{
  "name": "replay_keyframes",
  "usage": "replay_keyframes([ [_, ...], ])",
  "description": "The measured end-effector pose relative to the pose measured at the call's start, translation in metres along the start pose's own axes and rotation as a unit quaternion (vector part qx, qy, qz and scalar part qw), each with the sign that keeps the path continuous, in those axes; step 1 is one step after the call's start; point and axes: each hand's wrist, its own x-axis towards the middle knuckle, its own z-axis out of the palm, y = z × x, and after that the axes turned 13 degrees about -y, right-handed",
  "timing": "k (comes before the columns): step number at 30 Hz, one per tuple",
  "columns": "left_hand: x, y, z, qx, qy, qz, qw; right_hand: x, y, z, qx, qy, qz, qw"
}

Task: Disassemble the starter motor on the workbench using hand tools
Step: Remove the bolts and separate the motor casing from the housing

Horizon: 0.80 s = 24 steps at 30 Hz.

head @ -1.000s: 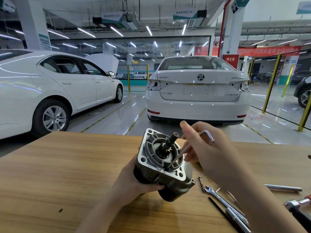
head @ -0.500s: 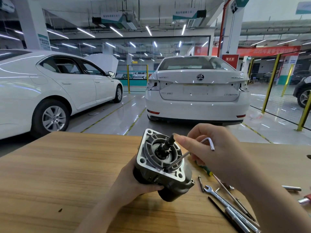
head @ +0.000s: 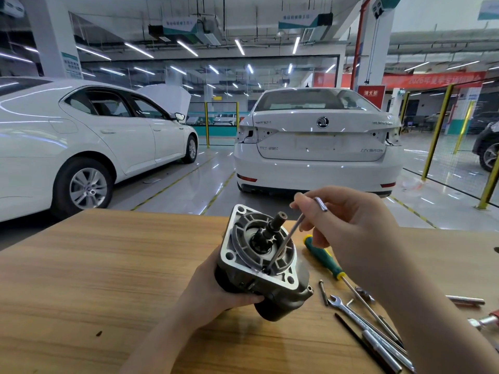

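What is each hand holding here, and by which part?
The left hand grips the starter motor around its dark body, from below. The right hand pinches the hex key near its bend; its tip sits in the flange.

We have rotated the hex key (head: 286, 238) with our right hand (head: 348, 228), raising it and uncovering the green screwdriver (head: 324, 259) lying beneath.

Two bare forearms entered from six o'clock, both uncovered to the frame's edge, with no sleeve, glove, watch or ring visible. The slim, short-nailed left hand (head: 216, 290) sat toward seven o'clock; the bare, short-nailed right hand (head: 348, 225) showed slender fingers (head: 302, 205) toward four o'clock.
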Motion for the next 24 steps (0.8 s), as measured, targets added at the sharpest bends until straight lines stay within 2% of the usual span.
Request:
replay_keyframes([
  [4,-0.001,-0.001,0.0,-0.001,0.002,0.0,1.0,0.0,0.005,0.01,0.012,0.049,-0.029,0.998],
  [8,-0.001,-0.001,0.0,-0.008,-0.006,-0.007,1.0,-0.003,0.007,0.026,0.198,0.089,-0.058,0.974],
  [10,-0.001,-0.001,0.0,-0.003,-0.011,-0.002,1.0,-0.003,0.01,0.032,0.229,0.112,-0.072,0.964],
  [18,-0.003,-0.001,0.0,-0.007,-0.01,0.01,1.0,0.0,0.015,0.026,0.174,0.1,-0.13,0.971],
  [24,-0.003,0.004,0.0,-0.02,-0.018,0.004,1.0,0.004,0.024,0.016,0.061,0.085,-0.163,0.981],
])
